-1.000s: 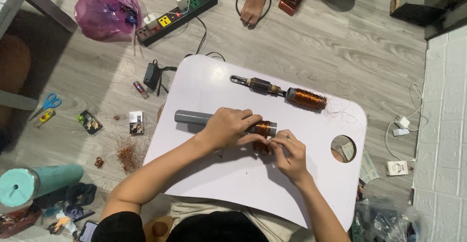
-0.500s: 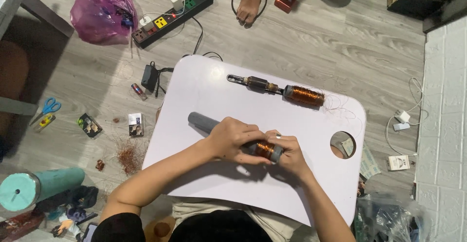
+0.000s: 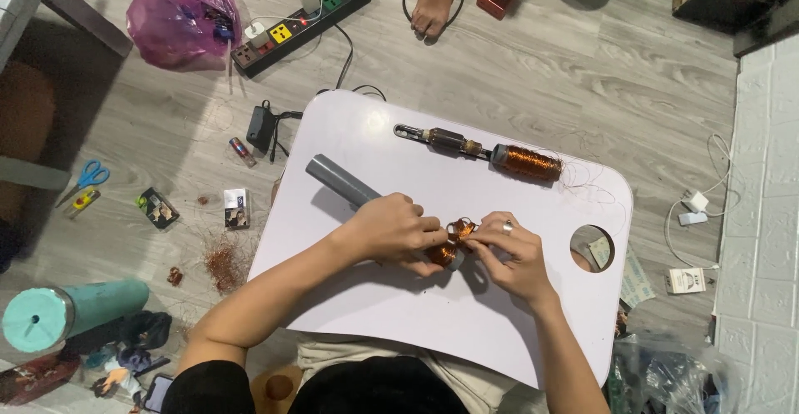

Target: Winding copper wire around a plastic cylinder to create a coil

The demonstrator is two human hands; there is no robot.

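Observation:
My left hand [image 3: 391,233] grips a grey plastic pipe [image 3: 339,182] that lies slanted on the white lap table [image 3: 466,314]. Its near end carries a coil of copper wire [image 3: 445,252]. My right hand [image 3: 509,252], with a ring on one finger, pinches loose copper wire loops [image 3: 460,230] at that coil. Both hands meet over the middle of the table. Farther back lies a motor rotor with a copper winding [image 3: 524,163] on a metal shaft [image 3: 437,138].
On the wooden floor: a power strip [image 3: 301,13], pink plastic bag [image 3: 181,16], black adapter [image 3: 260,127], blue scissors [image 3: 86,178], teal tumbler [image 3: 71,312], scrap copper wire [image 3: 222,260]. Another person's foot [image 3: 434,2] rests at the top. A round hole [image 3: 592,247] opens in the table's right side.
The pipe has swung so its far end points up-left. My hands have shifted slightly right, and loose copper loops now stand up between my fingers.

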